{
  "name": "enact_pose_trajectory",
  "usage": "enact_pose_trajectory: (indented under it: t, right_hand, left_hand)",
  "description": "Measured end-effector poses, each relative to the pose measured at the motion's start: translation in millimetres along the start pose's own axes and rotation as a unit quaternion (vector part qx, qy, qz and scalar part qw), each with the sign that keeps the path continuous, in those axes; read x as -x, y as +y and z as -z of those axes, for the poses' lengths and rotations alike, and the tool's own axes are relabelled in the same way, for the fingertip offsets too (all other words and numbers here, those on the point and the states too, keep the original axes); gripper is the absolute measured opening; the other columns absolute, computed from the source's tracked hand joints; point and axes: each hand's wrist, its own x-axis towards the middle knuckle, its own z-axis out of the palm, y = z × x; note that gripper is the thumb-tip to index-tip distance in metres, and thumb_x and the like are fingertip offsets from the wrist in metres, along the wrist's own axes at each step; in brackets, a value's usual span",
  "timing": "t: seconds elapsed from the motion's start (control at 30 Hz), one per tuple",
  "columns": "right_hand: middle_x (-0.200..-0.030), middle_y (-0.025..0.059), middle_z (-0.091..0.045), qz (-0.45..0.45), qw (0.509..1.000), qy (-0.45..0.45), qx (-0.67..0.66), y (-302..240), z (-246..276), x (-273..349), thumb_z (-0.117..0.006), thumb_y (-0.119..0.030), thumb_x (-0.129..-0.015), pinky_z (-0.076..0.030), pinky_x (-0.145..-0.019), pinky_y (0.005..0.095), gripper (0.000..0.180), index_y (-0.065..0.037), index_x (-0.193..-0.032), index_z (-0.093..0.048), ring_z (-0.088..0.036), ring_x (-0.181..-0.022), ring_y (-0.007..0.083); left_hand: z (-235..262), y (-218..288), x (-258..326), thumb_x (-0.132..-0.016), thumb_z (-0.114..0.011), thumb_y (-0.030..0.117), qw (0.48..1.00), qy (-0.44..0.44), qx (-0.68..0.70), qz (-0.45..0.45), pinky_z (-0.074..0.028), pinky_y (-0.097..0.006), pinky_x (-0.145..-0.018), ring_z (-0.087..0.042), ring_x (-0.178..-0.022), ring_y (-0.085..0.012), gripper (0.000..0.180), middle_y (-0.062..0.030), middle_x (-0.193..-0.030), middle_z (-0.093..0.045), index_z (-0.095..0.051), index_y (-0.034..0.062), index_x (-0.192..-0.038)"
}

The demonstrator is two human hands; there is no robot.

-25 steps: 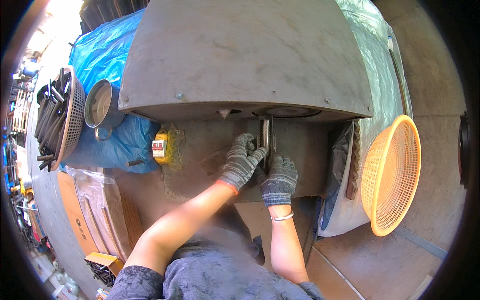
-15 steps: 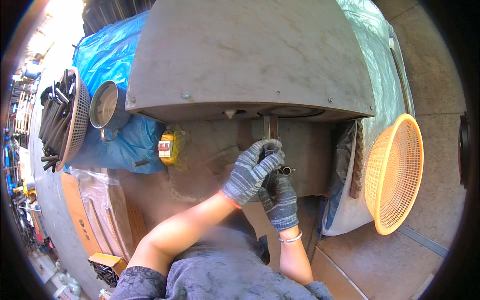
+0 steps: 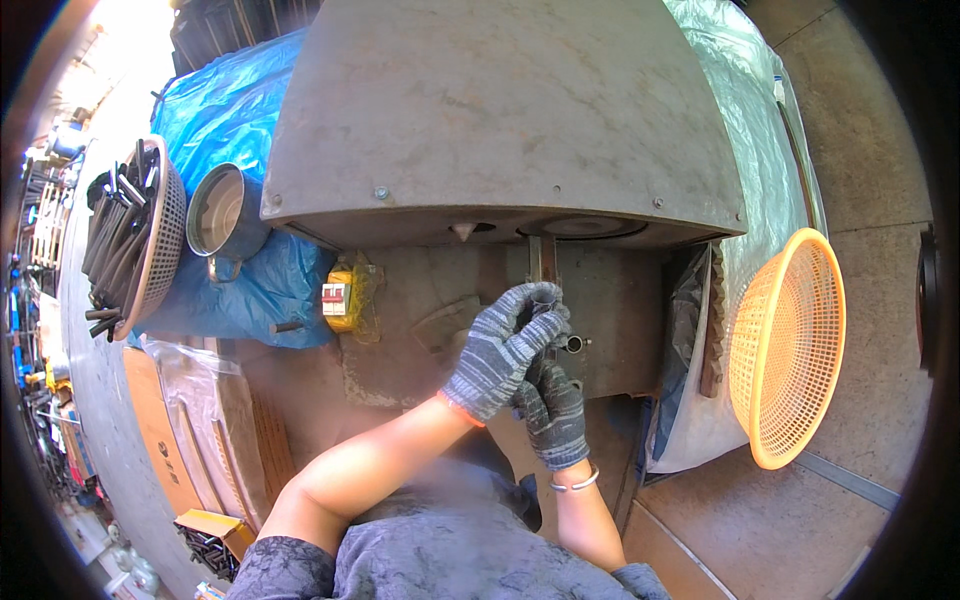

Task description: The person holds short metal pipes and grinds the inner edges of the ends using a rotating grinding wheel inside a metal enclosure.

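Observation:
My left hand [image 3: 508, 345], in a grey striped knit glove, is closed around a short dark metal tube [image 3: 543, 297]; its round open end shows between thumb and fingers. Just below and to the right, my gloved right hand [image 3: 555, 415] is closed, fingers curled under the left hand, and what lies in them is hidden. Both hands are in front of a narrow metal guide bar [image 3: 542, 260] that runs under the grey machine hood [image 3: 500, 110]. A small ring-shaped metal fitting [image 3: 573, 344] sits right beside my left fingertips.
Under the hood are a round disc [image 3: 585, 228] and a pointed metal cone [image 3: 462, 232]. A yellow-wrapped switch box [image 3: 338, 298] sits left. Beyond are a metal mug [image 3: 222, 215], a basket [image 3: 165, 230] of dark tubes and, at right, an orange basket [image 3: 790, 350].
My right hand has shifted slightly left and down, its fingers still curled. The left hand keeps its grip on the tube, almost in place.

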Motion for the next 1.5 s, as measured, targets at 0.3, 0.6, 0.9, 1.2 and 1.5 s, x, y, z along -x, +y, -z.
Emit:
enact_pose_trajectory:
  t: [0.3, 0.6, 0.9, 1.2, 1.5]
  right_hand:
    - [-0.105, 0.0053, -0.063, -0.151, 0.937, -0.042, -0.313, -2.9, 1.4, 8.5, -0.065, -0.004, -0.087, -0.049, -0.072, 0.0264, 0.037, -0.002, -0.122, -0.055, -0.058, -0.085, 0.0123]
    - [-0.086, 0.0040, -0.063, -0.136, 0.964, 0.092, -0.207, -2.3, 9.0, 6.2, -0.061, -0.012, -0.091, -0.045, -0.052, 0.0219, 0.017, -0.001, -0.104, -0.059, -0.057, -0.067, 0.0090]
    - [-0.108, 0.0070, -0.062, -0.066, 0.986, 0.142, -0.062, 39.6, 36.0, -32.6, -0.055, -0.008, -0.095, -0.046, -0.080, 0.0250, 0.037, 0.004, -0.129, -0.051, -0.055, -0.090, 0.0111]
    - [-0.128, 0.0165, -0.058, -0.134, 0.969, 0.124, -0.164, 48.4, 46.1, -59.8, -0.053, -0.011, -0.095, -0.040, -0.099, 0.0296, 0.039, 0.007, -0.129, -0.051, -0.052, -0.115, 0.0184]
    - [-0.135, 0.0188, -0.053, -0.128, 0.975, 0.117, -0.141, 32.8, 45.2, -74.4, -0.054, -0.011, -0.094, -0.033, -0.106, 0.0314, 0.041, 0.007, -0.131, -0.050, -0.048, -0.124, 0.0218]
  left_hand:
    - [0.8, -3.1, 2.7, -0.091, -0.061, 0.008, 1.000, 0.017, 0.005, 0.021, -0.053, -0.029, -0.081, -0.063, -0.089, -0.0157, 0.030, -0.0102, -0.103, -0.065, -0.055, -0.0017, -0.119]
    - [-5.2, -23.6, -15.4, -0.091, -0.062, 0.012, 0.997, -0.004, -0.054, 0.063, -0.052, -0.028, -0.077, -0.062, -0.086, -0.0143, 0.025, -0.0088, -0.099, -0.065, -0.058, -0.0028, -0.110]
    - [-38.7, -29.2, -53.3, -0.092, -0.062, 0.023, 0.989, 0.024, -0.017, 0.147, -0.048, -0.027, -0.075, -0.060, -0.086, -0.0151, 0.033, -0.0119, -0.097, -0.066, -0.059, -0.0058, -0.107]
    - [-22.3, -52.8, -83.9, -0.091, -0.061, 0.011, 0.985, 0.000, 0.100, 0.140, -0.053, -0.033, -0.072, -0.064, -0.076, -0.0215, 0.015, -0.0122, -0.090, -0.067, -0.060, 0.0006, -0.102]
    - [-25.3, -46.2, -93.7, -0.092, -0.061, 0.015, 0.987, 0.043, 0.067, 0.141, -0.048, -0.028, -0.079, -0.060, -0.088, -0.0158, 0.017, -0.0079, -0.096, -0.067, -0.063, 0.0025, -0.103]
